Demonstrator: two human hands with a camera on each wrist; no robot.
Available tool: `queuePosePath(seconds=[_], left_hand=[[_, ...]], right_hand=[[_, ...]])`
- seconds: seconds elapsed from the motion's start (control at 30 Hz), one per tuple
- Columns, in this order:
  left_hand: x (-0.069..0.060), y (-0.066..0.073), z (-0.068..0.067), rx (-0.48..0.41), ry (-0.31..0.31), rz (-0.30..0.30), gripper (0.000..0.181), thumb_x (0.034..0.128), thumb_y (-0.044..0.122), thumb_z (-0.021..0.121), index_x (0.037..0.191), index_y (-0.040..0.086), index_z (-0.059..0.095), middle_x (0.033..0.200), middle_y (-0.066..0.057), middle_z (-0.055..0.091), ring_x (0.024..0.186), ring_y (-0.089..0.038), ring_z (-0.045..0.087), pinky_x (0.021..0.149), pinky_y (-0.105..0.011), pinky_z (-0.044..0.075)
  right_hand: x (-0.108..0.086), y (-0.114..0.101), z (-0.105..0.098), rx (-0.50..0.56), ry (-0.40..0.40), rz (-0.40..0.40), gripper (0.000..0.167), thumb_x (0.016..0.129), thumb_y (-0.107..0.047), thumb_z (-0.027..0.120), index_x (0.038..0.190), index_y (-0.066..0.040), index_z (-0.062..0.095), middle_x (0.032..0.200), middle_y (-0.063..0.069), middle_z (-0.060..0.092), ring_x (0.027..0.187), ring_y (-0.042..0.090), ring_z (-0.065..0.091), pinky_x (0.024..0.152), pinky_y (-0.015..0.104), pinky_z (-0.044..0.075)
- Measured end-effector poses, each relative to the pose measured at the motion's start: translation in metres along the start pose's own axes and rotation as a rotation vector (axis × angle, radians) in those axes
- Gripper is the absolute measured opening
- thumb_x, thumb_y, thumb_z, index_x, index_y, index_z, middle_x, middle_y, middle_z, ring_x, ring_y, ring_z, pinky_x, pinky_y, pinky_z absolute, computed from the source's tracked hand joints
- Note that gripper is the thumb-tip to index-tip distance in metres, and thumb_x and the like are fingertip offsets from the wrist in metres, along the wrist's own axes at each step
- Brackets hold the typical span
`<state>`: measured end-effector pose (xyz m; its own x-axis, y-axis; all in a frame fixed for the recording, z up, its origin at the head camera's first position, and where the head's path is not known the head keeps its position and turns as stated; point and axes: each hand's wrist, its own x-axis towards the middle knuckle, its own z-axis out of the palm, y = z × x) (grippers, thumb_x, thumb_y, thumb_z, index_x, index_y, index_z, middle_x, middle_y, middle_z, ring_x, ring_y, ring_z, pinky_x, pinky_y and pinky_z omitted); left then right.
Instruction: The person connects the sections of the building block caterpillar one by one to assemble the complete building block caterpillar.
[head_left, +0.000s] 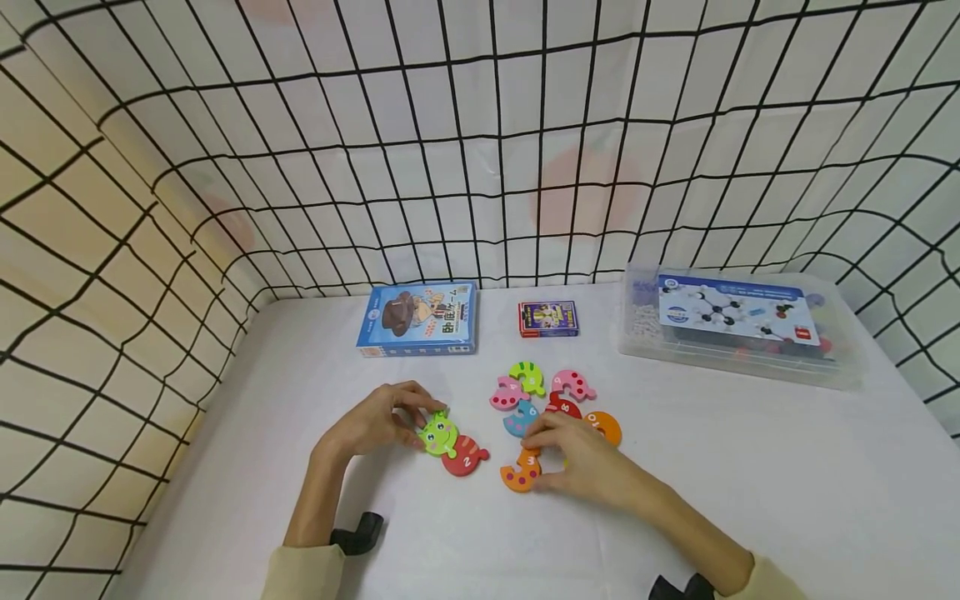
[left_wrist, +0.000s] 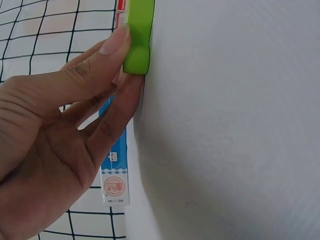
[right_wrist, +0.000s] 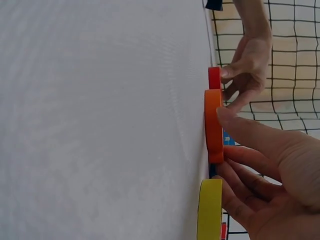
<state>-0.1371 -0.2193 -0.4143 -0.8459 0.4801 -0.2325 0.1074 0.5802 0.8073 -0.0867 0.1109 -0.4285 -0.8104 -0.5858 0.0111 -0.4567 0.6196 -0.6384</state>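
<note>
My left hand (head_left: 375, 423) pinches a green puzzle piece with a smiling caterpillar face (head_left: 437, 437), thumb and fingers at its edge. Joined to that piece, or touching it, is a red piece marked 2 (head_left: 467, 457). A short gap to the right, my right hand (head_left: 592, 462) holds an orange spotted piece marked 3 (head_left: 520, 477) between thumb and fingers. In the right wrist view the thumb presses the near side of the orange piece (right_wrist: 214, 127), and a yellow piece (right_wrist: 210, 210) lies beside the fingers. From above, the right hand hides most of the yellow piece.
Behind the right hand lie blue (head_left: 517, 419), pink (head_left: 508, 394), green (head_left: 528, 377), red (head_left: 562, 406) and orange (head_left: 604, 427) pieces. Farther back are a blue game box (head_left: 418, 319), a small card box (head_left: 548, 319) and a clear plastic case (head_left: 738, 329). Black wire mesh (head_left: 495, 167) encloses the table.
</note>
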Motion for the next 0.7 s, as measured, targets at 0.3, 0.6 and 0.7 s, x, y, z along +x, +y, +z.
queuePosePath(seconds=[0.3,0.6,0.7], left_hand=[[0.001,-0.001,0.000,-0.009,-0.002,-0.008,0.050,0.0790,-0.001,0.086,0.127,0.009,0.075,0.117,-0.010,0.067,0.097,-0.022,0.063,0.082,-0.021,0.059],[0.000,-0.001,0.000,-0.013,-0.007,-0.009,0.050,0.0795,-0.001,0.086,0.127,0.009,0.075,0.118,-0.010,0.066,0.097,-0.022,0.063,0.082,-0.021,0.059],[0.000,-0.001,0.001,-0.016,-0.007,-0.010,0.050,0.0797,-0.001,0.086,0.127,0.009,0.075,0.118,-0.011,0.066,0.097,-0.022,0.064,0.082,-0.021,0.059]], right_hand=[[-0.001,-0.006,0.003,0.034,-0.042,0.015,0.047,0.081,-0.031,0.089,0.122,-0.010,0.077,0.126,0.000,0.063,0.118,0.020,0.058,0.101,0.047,0.054],[0.005,-0.021,0.011,0.032,-0.039,0.074,0.045,0.079,-0.033,0.091,0.119,-0.014,0.079,0.112,-0.005,0.060,0.105,0.012,0.054,0.087,0.031,0.055],[0.006,-0.018,0.009,0.080,-0.070,0.088,0.043,0.081,-0.027,0.089,0.121,-0.015,0.078,0.117,-0.003,0.062,0.108,0.015,0.055,0.090,0.035,0.057]])
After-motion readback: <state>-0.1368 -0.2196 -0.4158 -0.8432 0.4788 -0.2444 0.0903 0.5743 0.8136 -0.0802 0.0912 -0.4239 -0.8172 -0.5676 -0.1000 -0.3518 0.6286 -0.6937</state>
